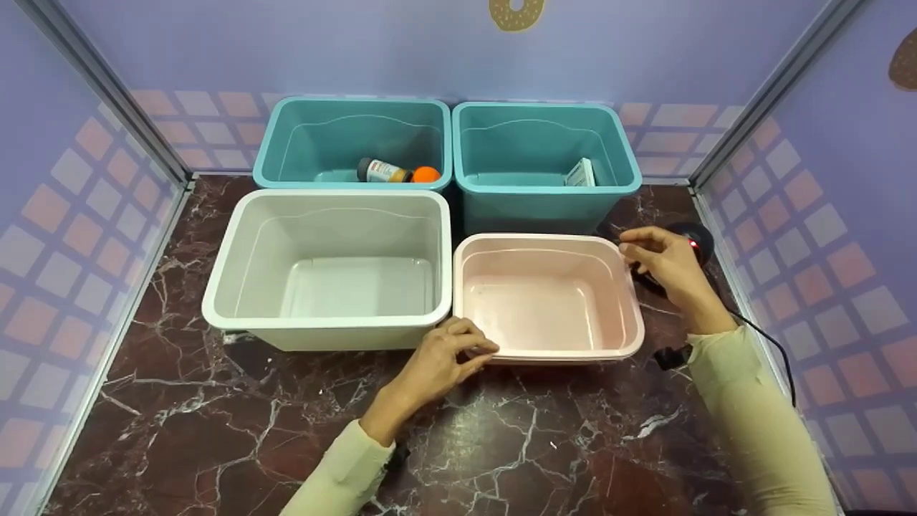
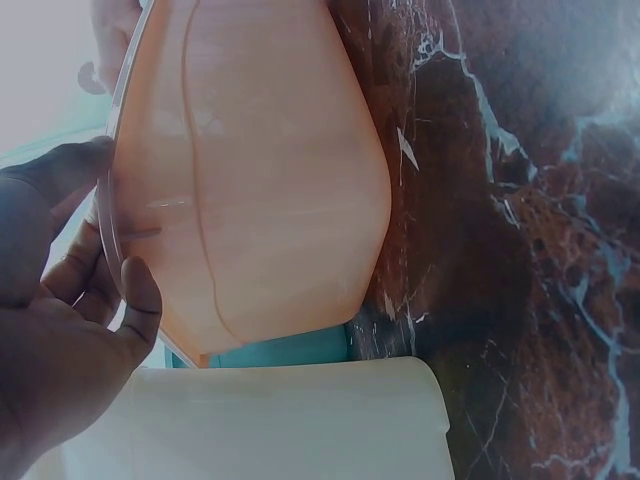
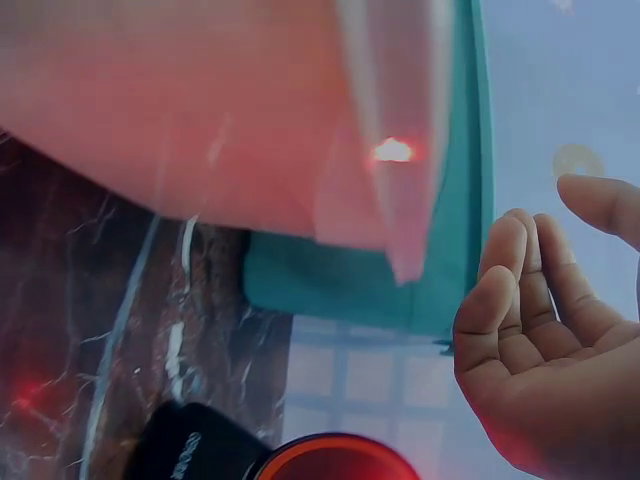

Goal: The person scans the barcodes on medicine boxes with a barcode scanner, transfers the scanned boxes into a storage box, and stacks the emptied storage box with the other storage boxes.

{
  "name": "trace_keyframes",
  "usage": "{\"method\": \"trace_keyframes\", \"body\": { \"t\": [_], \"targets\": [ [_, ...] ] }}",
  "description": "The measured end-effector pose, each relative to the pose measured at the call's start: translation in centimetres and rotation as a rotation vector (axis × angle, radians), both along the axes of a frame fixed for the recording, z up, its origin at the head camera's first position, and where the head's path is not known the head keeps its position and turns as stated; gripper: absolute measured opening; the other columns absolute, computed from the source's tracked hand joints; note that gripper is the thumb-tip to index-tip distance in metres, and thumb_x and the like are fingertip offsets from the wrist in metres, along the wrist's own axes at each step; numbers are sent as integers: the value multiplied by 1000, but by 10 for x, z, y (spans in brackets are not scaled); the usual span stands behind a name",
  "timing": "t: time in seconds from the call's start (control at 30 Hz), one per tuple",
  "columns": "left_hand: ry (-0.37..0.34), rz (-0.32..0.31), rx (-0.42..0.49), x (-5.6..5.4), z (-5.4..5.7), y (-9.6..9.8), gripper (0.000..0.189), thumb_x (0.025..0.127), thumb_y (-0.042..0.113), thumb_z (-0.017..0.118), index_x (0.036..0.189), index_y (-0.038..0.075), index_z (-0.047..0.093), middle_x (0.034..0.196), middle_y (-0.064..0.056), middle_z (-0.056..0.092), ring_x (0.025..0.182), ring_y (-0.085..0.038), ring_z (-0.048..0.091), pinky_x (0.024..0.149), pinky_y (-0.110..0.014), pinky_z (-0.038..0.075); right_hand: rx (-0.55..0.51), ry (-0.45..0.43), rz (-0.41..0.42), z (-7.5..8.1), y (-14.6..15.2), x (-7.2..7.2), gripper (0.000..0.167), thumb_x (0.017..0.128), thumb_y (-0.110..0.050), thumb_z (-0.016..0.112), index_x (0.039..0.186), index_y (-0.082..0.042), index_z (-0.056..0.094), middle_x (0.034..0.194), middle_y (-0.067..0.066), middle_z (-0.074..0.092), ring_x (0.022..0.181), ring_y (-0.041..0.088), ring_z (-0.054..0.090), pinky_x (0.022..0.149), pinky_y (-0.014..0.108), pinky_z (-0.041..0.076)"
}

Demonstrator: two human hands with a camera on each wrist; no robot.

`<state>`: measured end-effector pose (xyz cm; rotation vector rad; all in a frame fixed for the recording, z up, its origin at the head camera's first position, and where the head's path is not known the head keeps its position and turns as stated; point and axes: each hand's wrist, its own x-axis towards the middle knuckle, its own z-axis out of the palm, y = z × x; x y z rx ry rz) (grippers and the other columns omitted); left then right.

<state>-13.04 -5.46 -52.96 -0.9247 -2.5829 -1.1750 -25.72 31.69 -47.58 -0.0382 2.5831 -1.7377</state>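
A pink plastic bin (image 1: 530, 315) sits on the marbled tabletop, with nothing inside it. My left hand (image 1: 448, 352) is at its near left corner, pinching the rim between thumb and fingers; the left wrist view shows the thumb (image 2: 140, 300) against the outside of the lip. Beside the far right corner of the bin is my right hand (image 1: 666, 265), its fingers loosely bent. In the right wrist view that right hand (image 3: 560, 330) holds nothing and is apart from the pink rim.
A white bin (image 1: 329, 337) stands left of the pink one. Behind are two teal bins: the left one (image 1: 286, 143) holds a labelled bottle (image 1: 385, 171) and an orange ball (image 1: 426, 174), the right one (image 1: 544, 208) a small white box (image 1: 581, 173). A black device (image 1: 695, 240) with a red light and cable stands right.
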Motion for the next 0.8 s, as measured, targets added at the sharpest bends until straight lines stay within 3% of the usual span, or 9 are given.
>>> {"method": "trace_keyframes", "body": {
  "t": [0.2, 0.33, 0.53, 0.67, 0.8],
  "targets": [
    [32, -1, -1, 0, 0, 0, 12, 88, 22, 76, 100, 19, 78, 97, 3, 67, 95, -15, 61, 85, -27, 53, 18, -20, -16, -10, 9, 0, 26, 94, -13, 67, 115, 2, 65, 78, -11, 71, 70, 6, 67, 58, 20, 51],
    [33, -1, -8, 0, 0, 1, 13, 88, 22, 77, 100, 18, 78, 97, 4, 68, 96, -15, 61, 86, -27, 53, -5, -45, -16, -8, 10, 4, 20, 93, -8, 66, 111, -1, 66, 78, -11, 71, 68, 2, 65, 57, 21, 51],
    [15, 6, -25, 0, 1, 1, 13, 89, 22, 76, 101, 19, 78, 97, 5, 68, 95, -14, 60, 86, -25, 53, -12, -77, -5, -2, 5, 11, 35, 91, -2, 65, 121, 15, 59, 84, -4, 70, 68, 3, 63, 56, 20, 50],
    [17, 8, -32, 0, 1, 1, 13, 88, 23, 76, 101, 19, 78, 97, 5, 67, 95, -14, 60, 86, -26, 53, 0, -101, -7, -9, 7, 9, 40, 90, 1, 64, 126, 15, 57, 86, -4, 67, 68, 2, 61, 56, 20, 50],
    [25, 7, -37, 0, 1, 0, 14, 88, 23, 76, 101, 18, 77, 98, 5, 68, 95, -14, 60, 87, -26, 53, 10, -153, -2, -20, 13, 5, 44, 92, -2, 63, 133, 11, 54, 84, -13, 65, 66, 0, 58, 54, 17, 48]
  ]
}}
